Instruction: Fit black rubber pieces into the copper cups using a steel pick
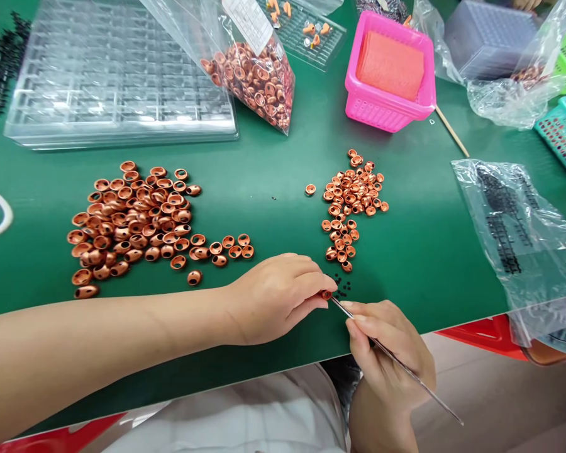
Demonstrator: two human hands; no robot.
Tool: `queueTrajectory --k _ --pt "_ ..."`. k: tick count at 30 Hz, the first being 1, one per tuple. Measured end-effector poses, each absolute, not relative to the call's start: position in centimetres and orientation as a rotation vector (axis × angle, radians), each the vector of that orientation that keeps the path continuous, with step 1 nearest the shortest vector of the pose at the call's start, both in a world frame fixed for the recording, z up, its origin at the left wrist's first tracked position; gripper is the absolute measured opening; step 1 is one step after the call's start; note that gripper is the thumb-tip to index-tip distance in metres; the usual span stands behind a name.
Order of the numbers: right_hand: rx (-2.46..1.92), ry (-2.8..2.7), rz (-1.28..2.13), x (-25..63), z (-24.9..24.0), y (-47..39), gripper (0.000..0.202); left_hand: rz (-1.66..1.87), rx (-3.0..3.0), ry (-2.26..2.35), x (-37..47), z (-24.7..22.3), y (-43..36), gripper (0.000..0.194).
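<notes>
Between the thumb and fingers of my left hand [283, 292] is a small copper-coloured cup [327, 294] with a hole in it. My right hand [391, 349] grips a thin metal pick [408, 371] like a pen, its tip at the cup's opening. Tiny black pieces [343, 288] lie on the green table just beyond the fingertips. Past them is a pile of small copper-coloured cups [353, 192]. A bigger heap of larger copper-coloured cups [136, 220] spreads beyond my left forearm.
Clear plastic trays [122, 75] are stacked at the back left beside a bag of copper-coloured cups [255, 82]. A pink basket [389, 113] holds an orange sponge-like block. To the right lies a plastic bag [514, 220] with black parts. The table's front edge runs beneath my hands.
</notes>
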State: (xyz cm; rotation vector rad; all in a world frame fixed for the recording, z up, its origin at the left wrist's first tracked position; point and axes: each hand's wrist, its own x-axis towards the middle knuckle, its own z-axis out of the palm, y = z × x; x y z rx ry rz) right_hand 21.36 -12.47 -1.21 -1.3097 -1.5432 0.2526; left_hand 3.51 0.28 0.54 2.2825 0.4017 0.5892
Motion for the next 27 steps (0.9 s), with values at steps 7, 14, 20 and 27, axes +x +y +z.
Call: queueTrajectory --k 7,14,20,27 --pt "-1.31 -1.57 0.221 21.23 -1.23 -12.43 0.033 0.598 2.293 0.394 3.41 0.43 0.3 0.014" --pt "-1.326 -1.57 0.191 21.1 -1.22 -12.37 0.027 0.582 2.291 0.404 3.48 0.36 0.28 0.015" --pt "-1.328 -1.584 0.169 21.13 -1.3 -12.28 0.027 0.576 2.275 0.401 3.48 0.43 0.31 0.014" --pt "-1.285 -1.594 0.176 21.32 -1.14 -12.23 0.03 0.58 2.259 0.393 3.54 0.36 0.41 0.014"
